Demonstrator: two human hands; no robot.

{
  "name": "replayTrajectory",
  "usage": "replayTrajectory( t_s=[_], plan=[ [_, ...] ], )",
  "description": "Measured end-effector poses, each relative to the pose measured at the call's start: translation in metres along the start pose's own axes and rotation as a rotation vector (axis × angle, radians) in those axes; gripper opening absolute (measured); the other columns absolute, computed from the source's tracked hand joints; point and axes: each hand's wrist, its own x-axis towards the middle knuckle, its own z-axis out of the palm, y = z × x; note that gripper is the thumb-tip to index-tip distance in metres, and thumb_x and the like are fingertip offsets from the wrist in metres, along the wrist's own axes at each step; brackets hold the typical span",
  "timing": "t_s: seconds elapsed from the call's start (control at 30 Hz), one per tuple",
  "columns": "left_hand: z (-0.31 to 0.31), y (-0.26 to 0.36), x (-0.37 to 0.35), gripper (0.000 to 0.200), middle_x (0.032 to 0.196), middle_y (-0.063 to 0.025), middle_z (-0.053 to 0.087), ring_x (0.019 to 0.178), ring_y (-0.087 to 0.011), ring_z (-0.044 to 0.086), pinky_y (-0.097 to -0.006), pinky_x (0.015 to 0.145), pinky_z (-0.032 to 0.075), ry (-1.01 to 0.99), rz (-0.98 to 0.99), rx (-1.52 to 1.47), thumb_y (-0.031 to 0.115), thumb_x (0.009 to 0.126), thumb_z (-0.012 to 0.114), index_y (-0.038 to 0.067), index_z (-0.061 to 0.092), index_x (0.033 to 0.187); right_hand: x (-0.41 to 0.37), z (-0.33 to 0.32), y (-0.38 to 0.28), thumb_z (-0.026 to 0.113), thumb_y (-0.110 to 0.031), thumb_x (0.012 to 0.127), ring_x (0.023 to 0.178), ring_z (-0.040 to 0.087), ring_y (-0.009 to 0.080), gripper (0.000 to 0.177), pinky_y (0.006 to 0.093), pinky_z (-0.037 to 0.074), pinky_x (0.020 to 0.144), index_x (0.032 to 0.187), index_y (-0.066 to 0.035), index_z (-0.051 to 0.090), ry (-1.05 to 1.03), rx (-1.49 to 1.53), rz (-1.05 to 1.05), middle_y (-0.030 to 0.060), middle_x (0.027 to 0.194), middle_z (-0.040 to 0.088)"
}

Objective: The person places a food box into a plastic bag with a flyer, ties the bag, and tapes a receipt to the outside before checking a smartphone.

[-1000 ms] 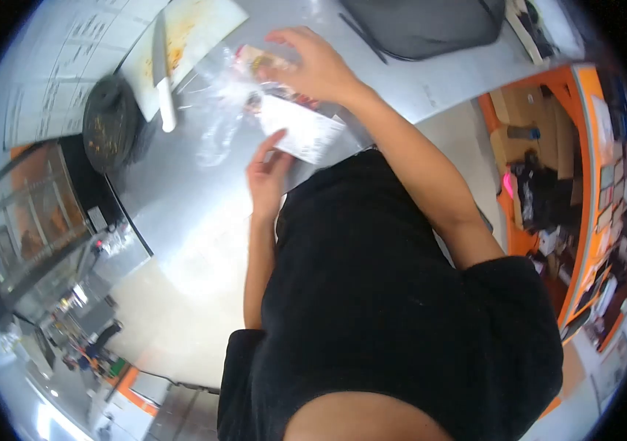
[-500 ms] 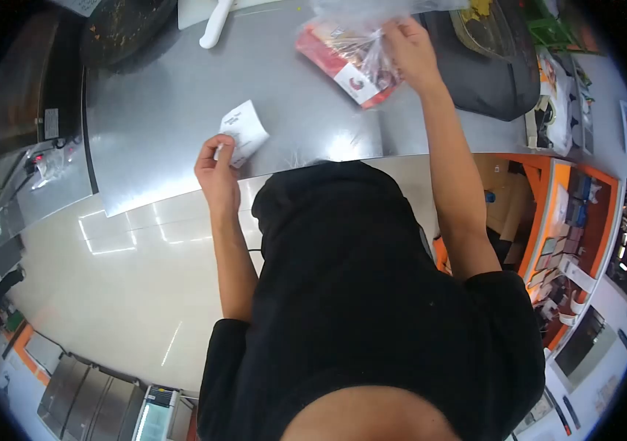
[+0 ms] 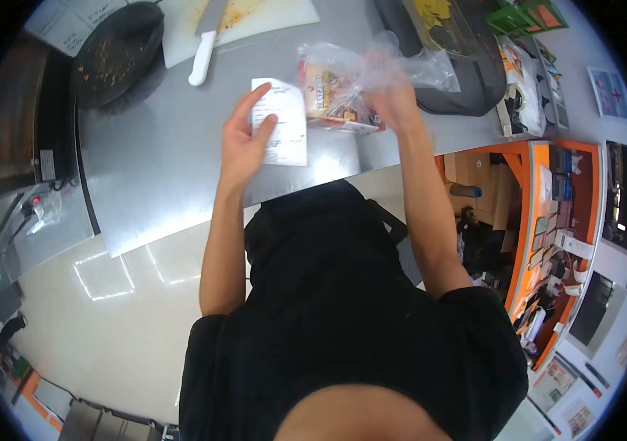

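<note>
Left fingers [image 3: 255, 100]: the left hand [image 3: 242, 145] grasps a white receipt [image 3: 286, 126]. The thumb presses on its printed face and the other fingers are behind its left edge.
Receipt: it is held upright above the worktop [image 3: 153, 158], with the print turned to the person. Its right edge is just beside the plastic bag [image 3: 372, 67].
Right fingers [image 3: 389, 82]: the right hand [image 3: 396, 101] is blurred. It is closed on the plastic bag from the near side, and the single fingers are hard to tell apart.
Plastic bag: it is clear and crumpled, and it is lifted above the worktop to the right of the receipt. Its loose top spreads to the far right.
Packet [image 3: 328, 99]: it is a coloured food packet that sits inside the plastic bag, at the left lower part. The print on it is too small to read.
Worktop: it is bare shiny steel. Its near edge runs in front of the person's body.
Knife [image 3: 202, 61]: it has a white handle and lies at the far left, with the blade on the cutting board [image 3: 269, 13].
Cutting board: it is white with orange stains and lies at the far edge.
Pan [image 3: 111, 53]: it is dark and round with crumbs inside, to the left of the knife.
Dark container [image 3: 468, 84]: it stands at the far right, behind the plastic bag.
Orange shelves [image 3: 545, 198]: they are at the right, below the worktop level, full of small things.
Floor [image 3: 119, 294]: it is pale and glossy, at the near left.
</note>
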Motion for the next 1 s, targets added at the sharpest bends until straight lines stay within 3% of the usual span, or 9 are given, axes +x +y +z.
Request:
replayTrajectory(
  t_s=[0.07,0.13,0.17,0.2,0.3,0.43,0.6,0.87,1.0],
  plan=[
    [0.021,-0.009,0.021,0.044,0.139,-0.0149,0.049,0.127,-0.0222,0.046,-0.0319,0.104,0.038,-0.054,0.021,-0.098,-0.003,0.087,0.061,-0.001,0.054,0.131,-0.006,-0.008,0.013,0.051,-0.001,0.086,0.085,0.061,0.0175,0.033,0.0322,0.052,0.077,0.119,-0.001,0.055,0.073,-0.022,-0.076,0.0068,0.094,0.060],
    [0.032,-0.021,0.036,0.047,0.143,-0.0168,0.045,0.133,-0.0251,0.042,-0.0339,0.108,0.034,-0.104,0.028,-0.194,-0.002,0.086,0.061,-0.002,0.052,0.132,-0.016,-0.020,0.022,0.049,0.001,0.085,0.078,0.058,0.0128,0.031,0.0261,0.049,0.063,0.115,-0.001,0.056,0.147,-0.355,-0.159,0.0036,0.089,0.057],
    [0.036,-0.030,0.041,0.050,0.144,-0.0186,0.044,0.133,-0.0282,0.043,-0.0350,0.108,0.035,-0.100,0.094,0.089,-0.001,0.085,0.062,-0.002,0.051,0.133,-0.020,-0.021,0.024,0.044,0.003,0.086,0.074,0.057,0.0096,0.031,0.0234,0.045,0.055,0.114,-0.003,0.057,0.180,-0.309,-0.172,0.0025,0.089,0.057],
    [0.039,-0.031,0.045,0.052,0.144,-0.0204,0.044,0.133,-0.0312,0.044,-0.0361,0.108,0.036,-0.092,0.160,0.373,0.000,0.083,0.063,-0.003,0.050,0.133,-0.025,-0.018,0.024,0.044,0.003,0.086,0.074,0.057,0.0096,0.031,0.0234,0.045,0.055,0.114,-0.003,0.057,0.187,-0.308,-0.180,0.0025,0.089,0.057],
    [0.051,-0.028,0.048,0.053,0.144,-0.0224,0.043,0.130,-0.0353,0.047,-0.0381,0.107,0.037,-0.077,0.229,0.459,0.002,0.081,0.064,-0.001,0.051,0.132,-0.036,-0.005,0.022,0.043,0.003,0.088,0.077,0.057,0.0088,0.029,0.0238,0.046,0.057,0.113,-0.006,0.056,0.328,-0.566,-0.237,0.0019,0.091,0.057],
    [0.066,-0.018,0.045,0.048,0.137,-0.0216,0.048,0.122,-0.0342,0.052,-0.0370,0.102,0.042,-0.051,0.236,0.596,0.001,0.082,0.062,0.000,0.054,0.130,-0.041,0.020,0.010,0.062,0.004,0.084,0.081,0.057,0.0101,0.026,0.0258,0.049,0.066,0.105,-0.007,0.052,0.288,-0.219,-0.342,0.0011,0.093,0.057],
    [0.046,-0.036,0.036,0.045,0.129,-0.0156,0.048,0.110,-0.0241,0.058,-0.0300,0.089,0.050,0.111,0.020,0.398,-0.004,0.082,0.060,-0.003,0.056,0.127,-0.035,0.016,0.012,0.055,0.000,0.087,0.082,0.054,0.0080,0.023,0.0217,0.045,0.067,0.107,-0.008,0.053,0.360,-0.056,-0.227,0.0001,0.097,0.054],
    [0.065,0.003,0.049,0.043,0.123,-0.0096,0.051,0.107,-0.0169,0.057,-0.0272,0.089,0.048,-0.083,0.045,0.195,-0.008,0.087,0.056,-0.002,0.056,0.130,-0.035,0.000,0.030,0.057,-0.006,0.090,0.078,0.055,0.0083,0.020,0.0231,0.045,0.065,0.110,-0.007,0.055,0.390,-0.281,-0.214,0.0003,0.094,0.057],
    [0.063,0.014,0.055,0.043,0.120,-0.0084,0.053,0.106,-0.0162,0.056,-0.0268,0.091,0.045,-0.082,-0.174,-0.115,-0.006,0.087,0.059,-0.001,0.057,0.129,-0.028,-0.020,0.046,0.059,-0.008,0.089,0.076,0.058,0.0107,0.017,0.0250,0.046,0.062,0.105,-0.004,0.057,0.411,-0.342,-0.181,0.0049,0.092,0.061]
  ],
)
